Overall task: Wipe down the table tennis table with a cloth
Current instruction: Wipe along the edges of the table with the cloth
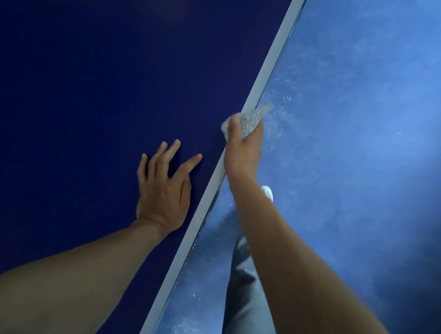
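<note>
Table tennis table [87, 67], dark blue, fills the left of the head view and is cut off at the top, left and bottom; we see only one corner, at the upper right. Against its pale border line [270, 70], the grey cloth [250, 119] sits bunched at the table's right edge. It is mostly buried in the right hand [242, 150], so we cannot tell its full shape; a blurred tip juts out past the fingers. That hand grips the cloth with the thumb curled over the top and the fingers wrapped round the far side, mostly out of sight. The right forearm reaches forward, nearly straight. The left hand [165, 190] rests flat on the playing surface just inside the border, fingers straight and spread, holding nothing. Beyond the edge we make out a blue speckled floor [371, 129], a grey trouser leg [246, 308] and the toe of a white shoe [267, 192], largely hidden behind the right arm.
</note>
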